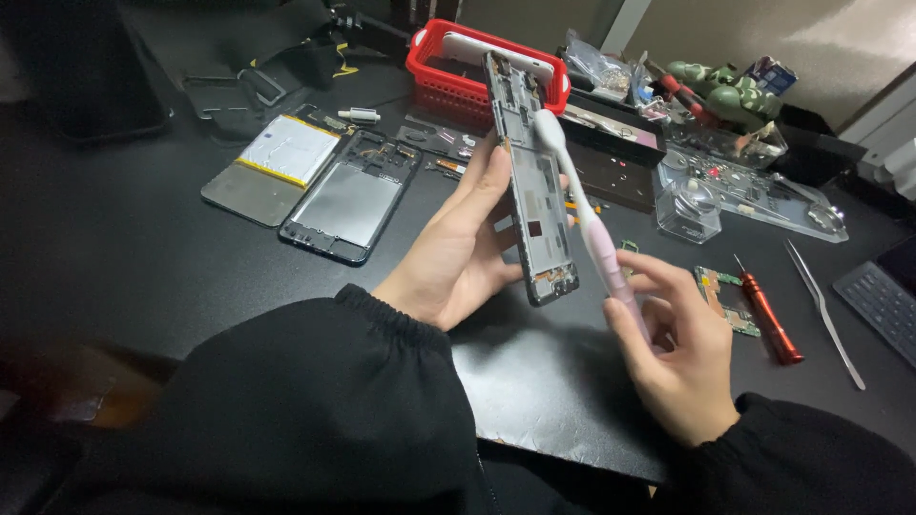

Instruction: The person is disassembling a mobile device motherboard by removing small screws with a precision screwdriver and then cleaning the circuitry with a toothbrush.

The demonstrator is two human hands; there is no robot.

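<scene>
Dark tabletop with phone parts near its far edge.
Left hand grips a stripped black phone frame; right hand clamps a pink-white toothbrush touching it.

The desk was matt black. The basket was glossy red plastic, the tweezers bare metal, the toothbrush smooth pink plastic, the sleeves black cloth.

I see a matte black surface carrying a red plastic basket, a dark open phone shell, a yellow-edged silver battery panel, a red-handled screwdriver and thin metal tweezers.
</scene>
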